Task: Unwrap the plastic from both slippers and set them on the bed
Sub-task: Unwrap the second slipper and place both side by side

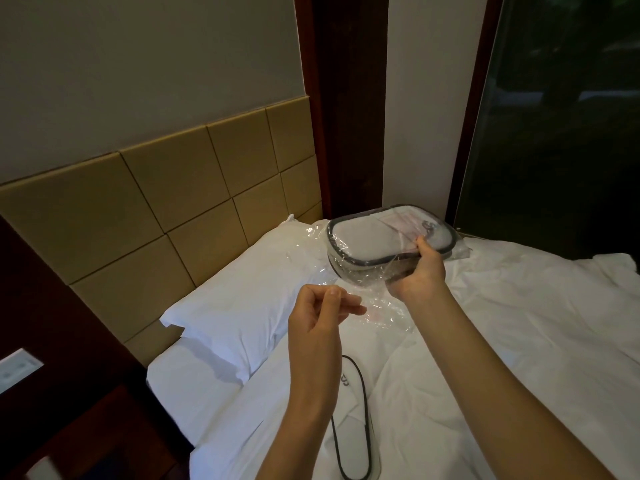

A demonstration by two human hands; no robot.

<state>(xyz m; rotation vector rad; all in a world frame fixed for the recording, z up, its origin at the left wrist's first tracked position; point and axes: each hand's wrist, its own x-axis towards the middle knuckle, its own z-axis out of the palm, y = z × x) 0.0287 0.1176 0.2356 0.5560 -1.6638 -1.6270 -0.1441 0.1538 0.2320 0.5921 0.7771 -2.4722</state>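
Presently, the head view, the only one supplied, shows the second unwrapping under way. One slipper already lies bare on the white bed, below the left hand and partly hidden behind that forearm; this half of the task appears complete.

The right hand is raised above the bed, its fingers clamped on the near edge of the wrapped slipper, thumb on top and the rest underneath. This slipper, pale with a dark trim, is held roughly flat, up and beyond the left hand, nearer the headboard.

The clear plastic bag is the one container in play. It encloses the held slipper, and its slack open end trails down from the right hand toward the left. A printed paper insert seems to sit inside with the slipper, under the right thumb; its detail cannot be read.

The left hand's fingers are drawn together, thumb against forefinger, just beside the loose plastic. Whether they actually pinch the film cannot be told, as the film is transparent there.

Judgement: the step in hand is stripping the bag from the second slipper. The next move calls for a firm pinch on the slack end and a pull away from the right hand, which must grip the slipper through the film without trapping the bag. The pillow lies beneath the trailing plastic.
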